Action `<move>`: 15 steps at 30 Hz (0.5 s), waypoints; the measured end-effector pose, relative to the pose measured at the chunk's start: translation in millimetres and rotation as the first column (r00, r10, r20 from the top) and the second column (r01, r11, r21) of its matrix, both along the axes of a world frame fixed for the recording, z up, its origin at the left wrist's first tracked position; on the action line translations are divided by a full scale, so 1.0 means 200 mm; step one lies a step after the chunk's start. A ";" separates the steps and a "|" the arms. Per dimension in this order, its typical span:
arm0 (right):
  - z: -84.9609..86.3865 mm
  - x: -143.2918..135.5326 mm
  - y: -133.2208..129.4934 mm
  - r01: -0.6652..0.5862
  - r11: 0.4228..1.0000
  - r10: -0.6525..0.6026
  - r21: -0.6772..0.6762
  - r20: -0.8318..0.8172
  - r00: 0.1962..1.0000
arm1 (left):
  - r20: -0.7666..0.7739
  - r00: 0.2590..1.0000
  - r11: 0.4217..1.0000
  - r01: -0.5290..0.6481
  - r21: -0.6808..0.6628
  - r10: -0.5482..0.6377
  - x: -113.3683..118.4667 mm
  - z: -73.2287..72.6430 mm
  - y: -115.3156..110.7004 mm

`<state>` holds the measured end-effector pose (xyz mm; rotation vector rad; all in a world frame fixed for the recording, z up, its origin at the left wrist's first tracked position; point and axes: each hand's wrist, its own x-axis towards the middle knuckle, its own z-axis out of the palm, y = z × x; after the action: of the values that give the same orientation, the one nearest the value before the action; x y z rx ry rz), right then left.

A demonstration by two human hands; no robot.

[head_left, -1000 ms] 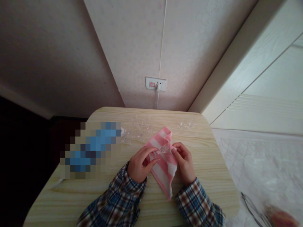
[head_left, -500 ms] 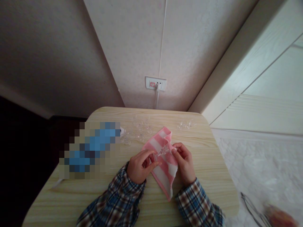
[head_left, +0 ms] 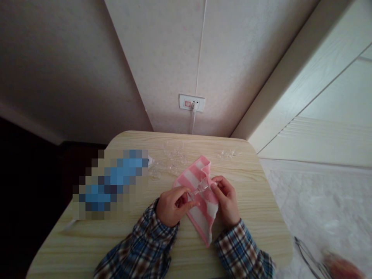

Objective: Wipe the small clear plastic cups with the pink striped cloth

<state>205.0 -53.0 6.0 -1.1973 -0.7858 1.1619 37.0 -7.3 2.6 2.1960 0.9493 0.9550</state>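
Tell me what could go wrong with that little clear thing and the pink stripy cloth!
The small clear piece might slip from the left hand, since only fingertips seem to hold it.
Its middle looks narrow, so it could snap if the right hand twists the striped cloth hard.
The cloth might also bump the loose clear pieces nearby.
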 end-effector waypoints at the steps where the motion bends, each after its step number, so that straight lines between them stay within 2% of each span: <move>1: 0.00 0.00 0.00 -0.001 1.000 0.001 -0.001 0.003 1.000 | -0.003 1.000 1.000 0.001 -0.005 -0.001 0.00 0.00 0.00; 10: 0.01 0.00 0.00 0.025 0.999 -0.025 -0.032 0.008 1.000 | -0.028 1.000 1.000 -0.002 0.003 0.002 0.01 0.04 0.00; 15: 0.01 0.00 0.00 0.035 0.999 -0.035 -0.005 -0.007 0.999 | -0.048 0.999 1.000 0.006 -0.010 -0.006 0.01 0.03 0.00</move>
<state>204.1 -52.9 7.6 -1.2062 -0.7542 1.1393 38.7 -6.9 8.8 2.2218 0.9667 0.8964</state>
